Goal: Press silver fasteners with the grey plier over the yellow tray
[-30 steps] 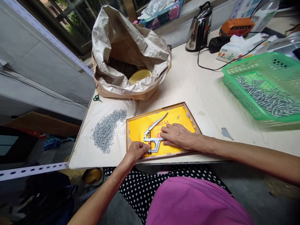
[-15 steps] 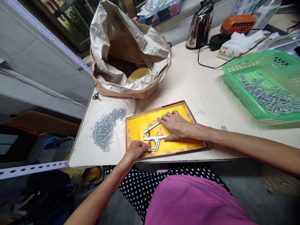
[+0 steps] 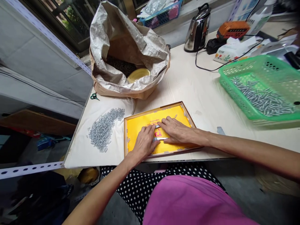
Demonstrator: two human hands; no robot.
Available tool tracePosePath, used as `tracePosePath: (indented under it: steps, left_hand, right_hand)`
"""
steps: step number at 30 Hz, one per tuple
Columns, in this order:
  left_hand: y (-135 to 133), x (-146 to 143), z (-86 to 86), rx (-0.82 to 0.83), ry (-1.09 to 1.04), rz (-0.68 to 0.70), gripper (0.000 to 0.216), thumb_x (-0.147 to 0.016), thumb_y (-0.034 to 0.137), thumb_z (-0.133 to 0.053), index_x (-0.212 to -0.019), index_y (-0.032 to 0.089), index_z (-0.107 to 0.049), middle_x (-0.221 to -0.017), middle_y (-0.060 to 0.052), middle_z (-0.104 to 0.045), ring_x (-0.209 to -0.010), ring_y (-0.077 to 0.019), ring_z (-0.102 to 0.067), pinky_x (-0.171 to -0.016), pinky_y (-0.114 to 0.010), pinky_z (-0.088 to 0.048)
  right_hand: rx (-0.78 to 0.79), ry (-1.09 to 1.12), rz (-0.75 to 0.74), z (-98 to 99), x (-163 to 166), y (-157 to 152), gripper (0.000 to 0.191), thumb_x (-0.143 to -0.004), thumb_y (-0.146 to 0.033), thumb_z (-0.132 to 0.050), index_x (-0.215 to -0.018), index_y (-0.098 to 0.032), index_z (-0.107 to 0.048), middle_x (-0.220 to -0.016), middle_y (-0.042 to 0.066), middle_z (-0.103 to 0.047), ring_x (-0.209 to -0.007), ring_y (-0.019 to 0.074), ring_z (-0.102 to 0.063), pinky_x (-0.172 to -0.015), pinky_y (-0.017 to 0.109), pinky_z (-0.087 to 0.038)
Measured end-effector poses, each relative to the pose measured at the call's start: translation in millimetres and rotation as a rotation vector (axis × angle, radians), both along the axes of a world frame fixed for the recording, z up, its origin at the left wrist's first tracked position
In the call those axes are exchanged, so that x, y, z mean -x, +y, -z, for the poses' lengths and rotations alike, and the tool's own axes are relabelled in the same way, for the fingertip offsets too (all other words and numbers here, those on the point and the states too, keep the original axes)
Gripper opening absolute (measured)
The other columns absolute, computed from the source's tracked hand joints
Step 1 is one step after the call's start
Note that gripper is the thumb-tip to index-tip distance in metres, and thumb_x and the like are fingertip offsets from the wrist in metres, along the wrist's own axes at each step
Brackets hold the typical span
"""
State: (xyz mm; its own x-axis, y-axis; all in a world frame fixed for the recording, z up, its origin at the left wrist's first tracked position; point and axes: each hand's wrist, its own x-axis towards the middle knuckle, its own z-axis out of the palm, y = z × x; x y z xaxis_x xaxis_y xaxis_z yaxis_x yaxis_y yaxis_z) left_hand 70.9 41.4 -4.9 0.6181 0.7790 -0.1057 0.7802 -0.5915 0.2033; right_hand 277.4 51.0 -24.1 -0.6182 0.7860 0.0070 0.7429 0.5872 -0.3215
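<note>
Silver hand pliers [image 3: 161, 138], the kind with a spring and a press jaw, lie over the yellow-lined shallow tray [image 3: 134, 116]. My right hand [image 3: 176, 130] grips the ends of their two handles from the right. From the left, my left hand [image 3: 144, 140] is closed over the jaw end and hides it, so whether anything sits in the jaw cannot be seen. Small metal tubular pieces lie along the tray's edges. Left of the tray, a pile of the same small metal pieces [image 3: 104, 129] rests on white cloth.
An open woven sack [image 3: 131, 90] with dark contents and a yellow bowl [image 3: 140, 75] stands behind the tray. Small scissors [image 3: 94, 96] lie left of it. At right is a green basket [image 3: 236, 101] of longer metal pieces. Behind are a steel kettle [image 3: 191, 34] and a cable.
My left hand has moved from the lower jaw tip, up and right, and now covers the pliers' head. My right hand stays on the handles. The view has shifted slightly.
</note>
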Motion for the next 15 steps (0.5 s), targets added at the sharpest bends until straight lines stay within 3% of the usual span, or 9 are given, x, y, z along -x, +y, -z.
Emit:
tracePosePath:
  steps: [3,8,15]
  left_hand:
    - [13,-5,-3.0,0.02,0.069,0.05,0.063,-0.083,0.028,-0.067,-0.14,0.014,-0.044,-0.132,-0.016,-0.056,-0.118,-0.0311,-0.052,-0.102,-0.048,-0.047]
    - [14,-9,-8.9,0.031,0.077,0.064,0.045,-0.085,0.027,-0.063,-0.128,0.015,-0.053,-0.118,-0.013,-0.06,-0.108,-0.0295,-0.054,-0.094,-0.045,-0.051]
    - [13,-8,-6.3,-0.079,0.103,-0.041,0.047,-0.084,0.031,-0.067,-0.126,0.016,-0.053,-0.114,-0.012,-0.061,-0.108,-0.0296,-0.053,-0.091,-0.043,-0.051]
  right_hand:
    - [0.007,-0.024,-0.019,0.0,1,-1,0.054,-0.079,-0.033,-0.076,-0.121,-0.005,-0.056,-0.113,0.019,-0.058,-0.103,0.031,-0.049,-0.085,0.043,-0.044]
    - [-0.067,0.067,-0.003,2.9,6,-6,0.031,-0.092,-0.019,-0.057,-0.121,-0.008,-0.056,-0.111,0.019,-0.061,-0.102,0.0294,-0.051,-0.086,0.044,-0.045]
    - [-0.07,-0.057,0.111,-10.6,18,-8,0.029,-0.093,-0.019,-0.057,-0.12,-0.009,-0.058,-0.116,0.018,-0.062,-0.103,0.0305,-0.053,-0.086,0.044,-0.045]
